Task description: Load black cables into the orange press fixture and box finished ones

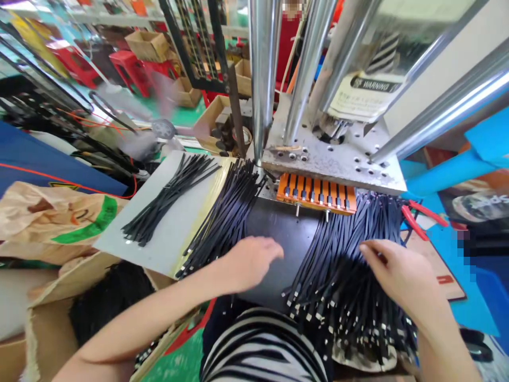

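My left hand [254,261] hovers over the dark work plate [274,228], its fingers bent together and pointing right; what they hold, if anything, is hidden. Over the right-hand pile of black flat cables [342,265] is my right hand [393,265], thumb and fingers curled close together, their tips near the cables. An orange fixture [317,192] with a row of black cable ends in its slots sits under the metal press plate [334,154]. Another pile of black cables [226,212] lies left of the work plate, beside a smaller bundle [165,201] on a grey sheet [115,233].
Shiny vertical rods [263,74] rise behind the fixture. Red-handled pliers [415,220] lie at the right. A cardboard box [47,329] with black contents stands at the lower left, below a brown bag [51,217]. Blue tubing [449,172] crosses the right side.
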### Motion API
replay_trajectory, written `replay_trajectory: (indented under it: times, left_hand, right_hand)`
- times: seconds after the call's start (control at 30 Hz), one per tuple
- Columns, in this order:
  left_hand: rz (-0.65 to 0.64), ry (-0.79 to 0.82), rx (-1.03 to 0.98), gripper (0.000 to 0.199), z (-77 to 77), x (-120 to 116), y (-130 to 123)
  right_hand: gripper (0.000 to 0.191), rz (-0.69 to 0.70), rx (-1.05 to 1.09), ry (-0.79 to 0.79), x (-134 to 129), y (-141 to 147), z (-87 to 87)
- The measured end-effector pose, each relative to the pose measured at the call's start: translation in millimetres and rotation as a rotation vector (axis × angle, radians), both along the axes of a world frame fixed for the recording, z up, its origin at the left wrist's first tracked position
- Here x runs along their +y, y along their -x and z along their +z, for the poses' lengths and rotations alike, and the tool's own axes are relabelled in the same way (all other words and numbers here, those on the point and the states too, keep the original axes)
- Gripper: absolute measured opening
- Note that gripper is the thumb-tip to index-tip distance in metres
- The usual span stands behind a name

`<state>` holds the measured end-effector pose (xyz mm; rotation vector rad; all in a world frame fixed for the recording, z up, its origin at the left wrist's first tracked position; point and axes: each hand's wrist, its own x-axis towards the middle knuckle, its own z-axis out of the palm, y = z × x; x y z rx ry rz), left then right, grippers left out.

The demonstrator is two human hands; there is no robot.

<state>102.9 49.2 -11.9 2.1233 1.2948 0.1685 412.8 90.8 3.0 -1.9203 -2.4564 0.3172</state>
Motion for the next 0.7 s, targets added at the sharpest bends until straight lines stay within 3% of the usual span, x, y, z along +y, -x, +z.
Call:
replay_trajectory:
  times: [0.07,0.13,0.2,0.27,0.4,0.5,0.7]
  left_hand:
    - [0.123,-0.243,0.334,0.022,-6.0,36,15]
    - [0.239,-0.348,0.501,0.028,-15.4,72,28]
    - [0.321,-0.378,0.538,0.037,-24.8,101,36]
    - [0.374,-0.380,0.540,0.034,-32.7,119,39]
    - [0.437,-0.366,0.546,0.026,-42.2,129,38]
    - [0.473,-0.364,0.556,0.031,-43.7,126,35]
    - [0.485,-0.400,0.554,0.032,-43.1,116,32]
  right_hand:
    - [0.042,-0.170,-0.291,-0.052,31,-16,-8.3]
    - [0.050,-0.244,-0.420,-0.018,57,-20,-17.3]
    - [0.052,-0.247,-0.389,0.010,74,-14,-26.1]
    - [0.046,-0.227,-0.308,0.055,82,-5,-33.8]
    - [0.045,-0.213,-0.218,0.131,81,2,-42.6]
    - [0.054,-0.231,-0.222,0.068,81,2,-46.9]
    - [0.047,-0.277,-0.055,0.017,93,0,-62.5]
